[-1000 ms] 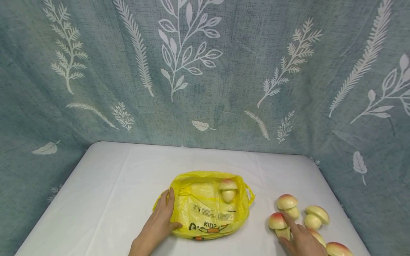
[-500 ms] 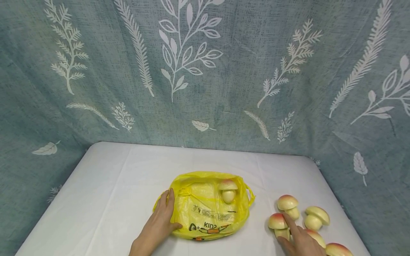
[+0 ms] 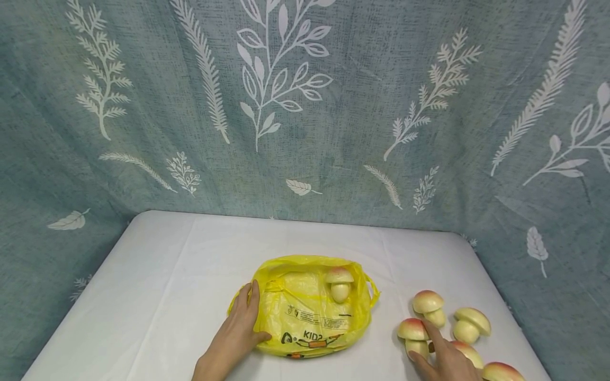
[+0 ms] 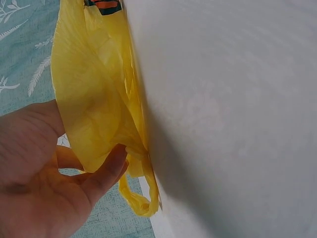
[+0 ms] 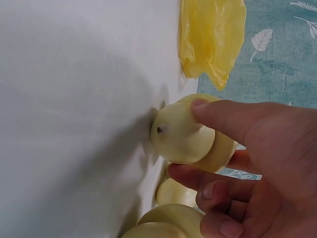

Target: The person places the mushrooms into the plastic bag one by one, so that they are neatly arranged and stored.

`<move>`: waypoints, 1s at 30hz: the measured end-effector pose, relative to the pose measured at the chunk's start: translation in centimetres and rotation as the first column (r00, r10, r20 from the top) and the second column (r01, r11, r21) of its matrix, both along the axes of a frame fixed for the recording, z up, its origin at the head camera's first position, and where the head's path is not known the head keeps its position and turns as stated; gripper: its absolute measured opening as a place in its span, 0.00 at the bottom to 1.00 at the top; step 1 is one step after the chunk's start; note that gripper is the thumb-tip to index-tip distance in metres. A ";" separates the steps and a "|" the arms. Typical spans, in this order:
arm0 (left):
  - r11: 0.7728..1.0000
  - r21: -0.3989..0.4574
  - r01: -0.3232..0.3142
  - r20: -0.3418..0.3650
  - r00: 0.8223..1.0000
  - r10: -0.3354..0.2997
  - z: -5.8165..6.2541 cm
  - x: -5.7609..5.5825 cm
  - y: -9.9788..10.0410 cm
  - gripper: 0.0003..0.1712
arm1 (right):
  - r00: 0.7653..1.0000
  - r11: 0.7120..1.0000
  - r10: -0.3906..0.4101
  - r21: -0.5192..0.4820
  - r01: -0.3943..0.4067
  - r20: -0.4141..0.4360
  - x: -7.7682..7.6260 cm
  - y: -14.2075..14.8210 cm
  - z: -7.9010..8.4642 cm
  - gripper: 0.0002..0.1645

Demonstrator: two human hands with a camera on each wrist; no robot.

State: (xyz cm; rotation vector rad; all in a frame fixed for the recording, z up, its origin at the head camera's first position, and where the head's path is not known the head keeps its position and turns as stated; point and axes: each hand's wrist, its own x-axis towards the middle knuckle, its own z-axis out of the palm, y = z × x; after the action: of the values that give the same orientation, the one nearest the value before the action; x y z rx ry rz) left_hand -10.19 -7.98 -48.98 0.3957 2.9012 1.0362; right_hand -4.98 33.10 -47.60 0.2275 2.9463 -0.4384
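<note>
In the head view a yellow plastic bag (image 3: 314, 301) lies with its mouth open, one toy mushroom (image 3: 340, 286) inside it at the right. My left hand (image 3: 235, 328) grips the bag's left edge; in the left wrist view my thumb and fingers are round the yellow plastic (image 4: 94, 99). To the right of the bag my right hand (image 3: 445, 354) holds another toy mushroom (image 3: 413, 330), red-topped with a pale stem, between thumb and fingers. Seen from the right wrist, this mushroom (image 5: 181, 136) is low at the white surface, its round stem end showing a small dark hole.
Around my right hand lie more toy mushrooms: one (image 3: 428, 302) behind, one (image 3: 471, 324) to the right, one (image 3: 467, 352) partly hidden by the hand, and one (image 3: 502, 372) cut off by the frame. A white-covered table (image 3: 157, 296) meets a patterned teal curtain (image 3: 305, 174).
My right hand and the mushroom in it have shifted very slightly left, and the mushroom's stem has turned a little. My left hand and the bag have stayed in place.
</note>
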 end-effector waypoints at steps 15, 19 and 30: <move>1.000 -0.010 0.002 -0.014 1.000 -0.002 -0.1 -0.1 0.0 0.64 | 0.999 1.000 -0.021 -0.014 0.021 -0.033 0.3 -0.3 -0.1 0.53; 1.000 -0.015 0.006 -0.021 1.000 -0.006 -0.1 -0.1 0.0 0.65 | 0.997 1.000 -0.024 -0.016 0.023 -0.070 0.4 -0.6 0.1 0.52; 1.000 -0.019 0.009 -0.020 1.000 -0.009 -0.1 -0.1 0.0 0.65 | 0.981 0.996 -0.074 -0.060 0.064 -0.180 0.6 -1.5 0.4 0.51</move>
State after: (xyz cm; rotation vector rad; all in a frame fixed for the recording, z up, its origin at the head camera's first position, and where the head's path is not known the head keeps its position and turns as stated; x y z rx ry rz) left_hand -10.32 -7.98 -49.10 0.4200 2.9217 1.0081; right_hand -4.39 31.64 -47.17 0.2988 3.1071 -0.5763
